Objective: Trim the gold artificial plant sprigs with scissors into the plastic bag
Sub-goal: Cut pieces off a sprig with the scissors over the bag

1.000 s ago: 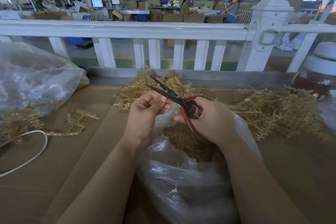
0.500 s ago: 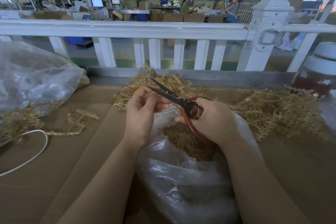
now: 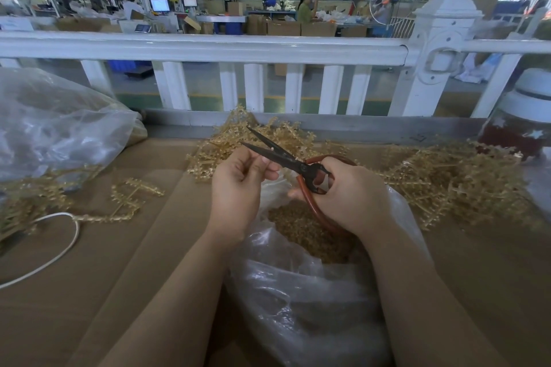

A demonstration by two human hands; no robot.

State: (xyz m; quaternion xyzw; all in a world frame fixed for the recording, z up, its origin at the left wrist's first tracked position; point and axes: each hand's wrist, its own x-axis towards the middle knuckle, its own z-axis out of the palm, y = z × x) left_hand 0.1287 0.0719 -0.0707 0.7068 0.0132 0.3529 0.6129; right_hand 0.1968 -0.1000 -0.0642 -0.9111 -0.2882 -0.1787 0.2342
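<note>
My right hand (image 3: 354, 199) grips the red-brown handles of the scissors (image 3: 304, 168). Their dark blades stand open and point up and left. My left hand (image 3: 238, 188) is at the lower blade, thumb and fingertips pinched on a small bit of gold sprig that the fingers mostly hide. Both hands hover over the open clear plastic bag (image 3: 298, 313), which holds a heap of gold trimmings (image 3: 301, 232). Piles of untrimmed gold sprigs lie behind the hands (image 3: 277, 134) and to the right (image 3: 453, 185).
A brown cardboard-covered table (image 3: 119, 277) carries loose sprigs (image 3: 128, 199) and a white cable (image 3: 56, 250) at left. A second big plastic bag (image 3: 53, 125) sits far left. A white railing (image 3: 208, 48) runs behind. A red and white jar (image 3: 524, 128) stands at right.
My left hand's fingers have shifted slightly at the blade, and the thumb has moved off the fingertips a little. The scissors stay open in about the same place.
</note>
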